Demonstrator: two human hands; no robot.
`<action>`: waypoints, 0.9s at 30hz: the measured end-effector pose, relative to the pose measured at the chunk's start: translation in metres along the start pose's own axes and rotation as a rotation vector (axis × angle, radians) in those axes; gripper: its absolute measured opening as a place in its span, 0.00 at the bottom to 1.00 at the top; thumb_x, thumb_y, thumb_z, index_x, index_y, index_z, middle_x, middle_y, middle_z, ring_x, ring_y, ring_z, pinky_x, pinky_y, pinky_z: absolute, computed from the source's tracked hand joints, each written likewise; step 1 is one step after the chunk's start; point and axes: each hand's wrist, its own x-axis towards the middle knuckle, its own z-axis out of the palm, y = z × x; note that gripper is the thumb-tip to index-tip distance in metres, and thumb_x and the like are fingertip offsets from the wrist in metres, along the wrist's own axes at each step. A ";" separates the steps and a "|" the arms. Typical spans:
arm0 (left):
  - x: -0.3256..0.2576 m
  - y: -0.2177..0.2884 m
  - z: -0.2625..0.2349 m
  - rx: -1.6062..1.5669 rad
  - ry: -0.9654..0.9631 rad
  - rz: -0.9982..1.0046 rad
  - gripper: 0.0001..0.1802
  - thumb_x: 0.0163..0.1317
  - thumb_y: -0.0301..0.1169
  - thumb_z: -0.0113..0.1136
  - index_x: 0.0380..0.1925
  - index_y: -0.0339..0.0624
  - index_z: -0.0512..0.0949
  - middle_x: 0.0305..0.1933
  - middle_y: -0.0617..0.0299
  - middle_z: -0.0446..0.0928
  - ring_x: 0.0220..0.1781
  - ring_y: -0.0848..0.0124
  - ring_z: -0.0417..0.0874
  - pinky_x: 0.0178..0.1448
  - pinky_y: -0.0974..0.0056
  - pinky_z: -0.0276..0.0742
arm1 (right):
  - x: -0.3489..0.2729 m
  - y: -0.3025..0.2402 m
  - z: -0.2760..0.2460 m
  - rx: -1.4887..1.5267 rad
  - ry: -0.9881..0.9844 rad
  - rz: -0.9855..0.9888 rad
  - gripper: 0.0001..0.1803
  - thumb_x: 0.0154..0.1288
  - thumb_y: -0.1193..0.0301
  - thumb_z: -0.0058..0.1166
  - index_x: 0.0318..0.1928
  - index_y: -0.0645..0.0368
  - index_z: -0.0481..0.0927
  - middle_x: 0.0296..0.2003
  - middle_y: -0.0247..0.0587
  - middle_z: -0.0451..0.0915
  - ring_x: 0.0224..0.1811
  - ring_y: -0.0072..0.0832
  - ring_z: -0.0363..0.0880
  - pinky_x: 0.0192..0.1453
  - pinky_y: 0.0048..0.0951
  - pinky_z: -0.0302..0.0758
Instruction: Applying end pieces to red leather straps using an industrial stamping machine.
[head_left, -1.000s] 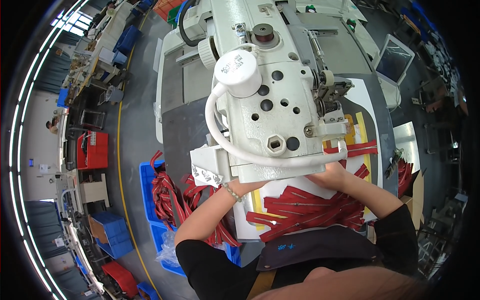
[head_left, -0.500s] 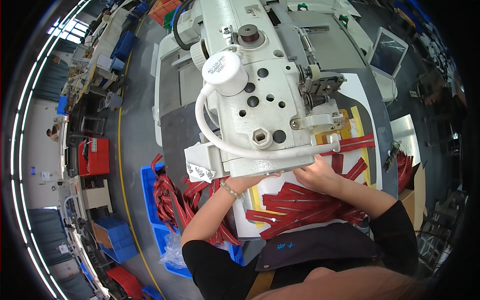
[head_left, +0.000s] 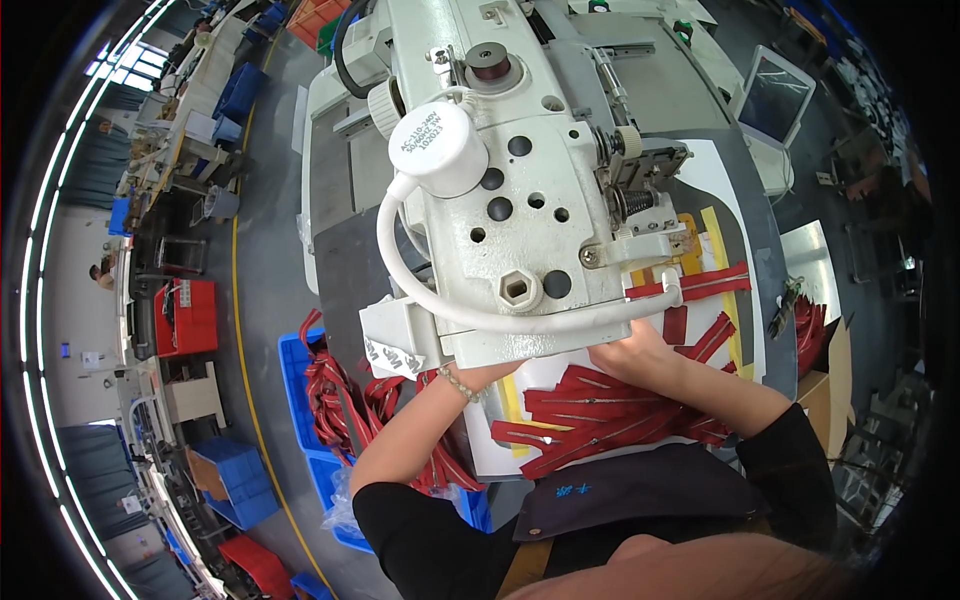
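Observation:
A large white industrial sewing machine (head_left: 530, 240) stands in front of me, its head covering what my fingers do. My left hand (head_left: 487, 377), with a beaded bracelet at the wrist, reaches under the machine head's near edge; its fingers are hidden. My right hand (head_left: 632, 352) is bent in under the right side of that edge, its fingertips out of sight. Just below my right hand, a pile of red zippers (head_left: 590, 405) lies across the white work plate. Another red zipper (head_left: 715, 283) sticks out to the right from beneath the machine head.
Left of the machine, a blue bin (head_left: 296, 385) holds a tangle of red zippers (head_left: 340, 390), with clear plastic by it. At right are a tablet-like screen (head_left: 775, 95), a cardboard box (head_left: 835, 385) and more red zippers (head_left: 808, 325). A yellow floor line (head_left: 236, 290) runs along the left.
My left forearm has shifted slightly left, and more of that hand is covered by the machine head. My right hand stays nearly in place. The view of the machine has shifted a little.

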 end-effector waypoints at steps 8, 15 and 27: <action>-0.002 -0.006 0.005 0.110 0.088 0.068 0.25 0.61 0.42 0.60 0.57 0.48 0.73 0.58 0.55 0.75 0.60 0.63 0.74 0.64 0.57 0.69 | -0.007 0.001 0.007 0.012 -0.055 0.011 0.07 0.44 0.74 0.55 0.27 0.64 0.77 0.35 0.44 0.73 0.39 0.40 0.74 0.42 0.38 0.73; -0.006 0.006 0.002 0.146 0.167 0.077 0.26 0.60 0.41 0.62 0.57 0.45 0.73 0.57 0.55 0.76 0.59 0.62 0.75 0.63 0.57 0.70 | -0.005 -0.002 0.004 0.032 -0.063 0.032 0.11 0.45 0.75 0.53 0.29 0.72 0.78 0.43 0.60 0.74 0.44 0.46 0.75 0.47 0.42 0.74; -0.018 0.007 0.012 0.203 0.224 0.020 0.26 0.60 0.39 0.62 0.58 0.43 0.72 0.58 0.52 0.74 0.61 0.59 0.73 0.65 0.55 0.68 | -0.001 -0.005 -0.001 -0.003 0.023 0.047 0.07 0.45 0.74 0.54 0.26 0.64 0.77 0.37 0.47 0.74 0.40 0.42 0.75 0.45 0.40 0.74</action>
